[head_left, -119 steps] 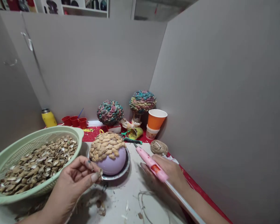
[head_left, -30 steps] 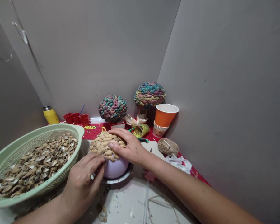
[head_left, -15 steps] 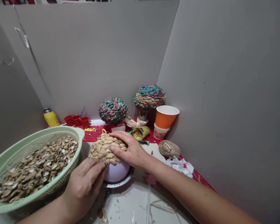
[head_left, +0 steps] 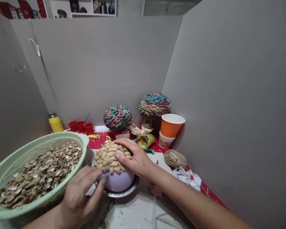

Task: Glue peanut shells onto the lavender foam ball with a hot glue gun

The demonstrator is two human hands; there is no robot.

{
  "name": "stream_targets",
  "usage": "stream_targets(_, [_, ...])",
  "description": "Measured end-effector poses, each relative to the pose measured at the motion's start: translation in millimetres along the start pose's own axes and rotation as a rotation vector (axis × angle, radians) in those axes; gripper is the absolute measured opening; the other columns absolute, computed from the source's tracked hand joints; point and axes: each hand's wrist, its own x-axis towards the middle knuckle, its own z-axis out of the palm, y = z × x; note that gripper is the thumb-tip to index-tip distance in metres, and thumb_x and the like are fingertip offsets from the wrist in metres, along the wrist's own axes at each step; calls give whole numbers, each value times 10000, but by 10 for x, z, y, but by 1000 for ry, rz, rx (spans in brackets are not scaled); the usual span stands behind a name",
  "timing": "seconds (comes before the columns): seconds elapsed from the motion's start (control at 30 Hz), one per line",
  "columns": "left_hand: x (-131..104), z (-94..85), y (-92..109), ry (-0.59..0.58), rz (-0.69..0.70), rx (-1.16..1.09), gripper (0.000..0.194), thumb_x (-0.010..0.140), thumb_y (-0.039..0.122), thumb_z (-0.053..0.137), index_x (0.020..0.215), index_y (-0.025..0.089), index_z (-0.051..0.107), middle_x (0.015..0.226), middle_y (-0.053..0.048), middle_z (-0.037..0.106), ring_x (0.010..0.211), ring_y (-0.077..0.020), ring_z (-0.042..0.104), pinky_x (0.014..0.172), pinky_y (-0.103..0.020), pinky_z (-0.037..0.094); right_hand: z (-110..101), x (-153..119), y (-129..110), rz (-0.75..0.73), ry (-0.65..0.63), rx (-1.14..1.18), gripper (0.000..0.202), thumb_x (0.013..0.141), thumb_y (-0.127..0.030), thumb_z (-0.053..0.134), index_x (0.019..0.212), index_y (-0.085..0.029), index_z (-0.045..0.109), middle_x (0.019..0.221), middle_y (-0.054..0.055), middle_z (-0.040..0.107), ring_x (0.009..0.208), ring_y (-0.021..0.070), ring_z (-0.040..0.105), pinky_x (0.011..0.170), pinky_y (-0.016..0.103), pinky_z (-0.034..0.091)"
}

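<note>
A lavender balloon (head_left: 119, 182), its upper part covered with rows of tan peanut shells (head_left: 109, 152), sits in a shallow metal dish (head_left: 125, 193). Over the far right side of the shells my right hand (head_left: 135, 159) is curved, thumb on the front and fingers on top, holding the ball. My left hand (head_left: 82, 190) is at the ball's lower left, its thumb and fingers apart. Its fingertips are at a peanut shell on the lower edge of the shell layer; whether they touch it I cannot tell. A yellow loop (head_left: 108, 138) pokes up behind the shells.
At left stands a green plastic basket (head_left: 84, 140) of loose shells. Behind are two painted shell balls (head_left: 118, 117), red cups (head_left: 80, 126), a yellow bottle (head_left: 55, 123) and an orange paper cup (head_left: 171, 125). Twine (head_left: 175, 159) lies right. Grey panels (head_left: 105, 63) enclose the table.
My left thumb and fingers have parted from a pinch at the shell edge, and the hand has drawn back slightly. My right hand stays on the ball. The view has tilted up.
</note>
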Motion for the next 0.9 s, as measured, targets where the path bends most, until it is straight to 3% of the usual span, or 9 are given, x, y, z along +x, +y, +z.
stream_targets(0.13, [6, 44, 10, 57, -266, -19, 374, 842, 129, 626, 1199, 198, 539, 1156, -122, 638, 1114, -244, 616, 970, -412, 531, 3, -8, -2, 0, -6, 4, 416, 854, -406, 599, 1190, -163, 629, 1228, 143, 622, 1165, 273, 559, 1015, 457, 431])
stream_targets(0.23, [-30, 95, 5, -44, -417, -85, 453, 874, 238, 606, 1310, 218, 485, 1373, -160, 547, 1282, -301, 522, 1054, -523, 454, -5, -3, -19, 18, -12, 13, 413, 847, -401, 605, 1191, -174, 628, 1246, 143, 611, 1187, 282, 546, 1025, 469, 425])
stream_targets(0.37, [-31, 176, -60, -134, -560, -143, 474, 951, 278, 499, 1421, 275, 436, 1477, -125, 487, 1349, -299, 460, 1063, -536, 433, -17, 10, -18, 31, -34, 16, 396, 836, -389, 615, 1184, -199, 624, 1253, 133, 612, 1171, 285, 560, 1019, 476, 433])
stream_targets(0.47, [36, 251, -141, -159, -557, -171, 444, 968, 266, 475, 1409, 311, 473, 1501, -82, 467, 1371, -272, 428, 1073, -507, 423, -33, -17, -19, 29, -25, 22, 411, 871, -411, 594, 1230, -210, 596, 1292, 132, 598, 1202, 287, 545, 1037, 481, 419])
stream_targets(0.53, [78, 299, -190, -160, -527, -197, 442, 969, 266, 474, 1409, 314, 477, 1508, -74, 456, 1382, -261, 413, 1084, -498, 408, -52, -74, -51, -9, 58, 6, 389, 897, -390, 588, 1250, -227, 577, 1312, 123, 584, 1230, 278, 525, 1051, 473, 408])
stream_targets(0.63, [90, 355, -235, -153, -543, -227, 433, 975, 290, 462, 1407, 303, 481, 1503, -77, 463, 1376, -258, 425, 1090, -502, 400, -82, -201, -160, -184, 206, -67, 295, 902, -252, 608, 1195, -273, 587, 1210, 92, 619, 1142, 248, 569, 970, 433, 467])
stream_targets(0.73, [64, 387, -244, -141, -556, -256, 420, 979, 310, 446, 1396, 298, 496, 1483, -77, 492, 1361, -253, 450, 1100, -513, 388, -79, -315, -288, -420, 153, -220, 305, 864, -112, 593, 1121, -277, 603, 986, 67, 654, 922, 231, 618, 854, 435, 495])
stream_targets(0.9, [49, 408, -236, -98, -512, -273, 411, 969, 296, 467, 1378, 306, 516, 1448, -69, 530, 1335, -238, 479, 1094, -485, 414, -7, -360, -337, -636, 55, -464, 271, 839, -66, 577, 1061, -217, 616, 826, 51, 686, 766, 203, 619, 906, 466, 429])
